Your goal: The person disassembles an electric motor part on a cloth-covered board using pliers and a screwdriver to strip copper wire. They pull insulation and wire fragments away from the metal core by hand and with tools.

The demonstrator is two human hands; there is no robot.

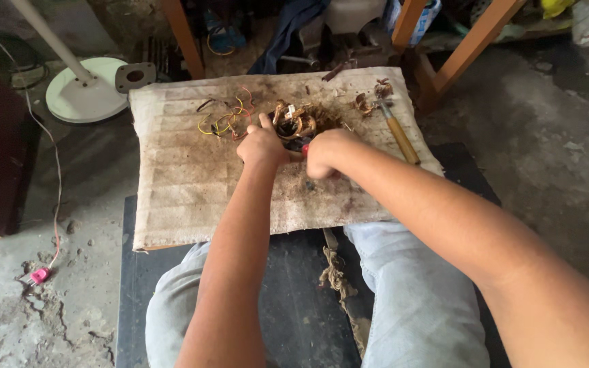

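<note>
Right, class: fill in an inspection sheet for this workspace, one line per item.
Surface: dirty cloth-covered board on the lap, strewn with brown debris.
Job's things: wound coil bundle, brown, frayed.
Clutter: wooden-handled hammer, coil scraps.
Hands: left hand and right hand meet at the coil; grip hidden.
Cables: loose coloured wires; white cord with pink plug.
Surroundings: concrete floor, white fan base, wooden legs.

The rough grey concrete floor (553,157) is cracked and dusty in flat daylight. A white round fan base (86,88) stands at upper left; orange-brown wooden furniture legs (472,44) rise behind a dirty cloth-covered bench (172,197).
</note>
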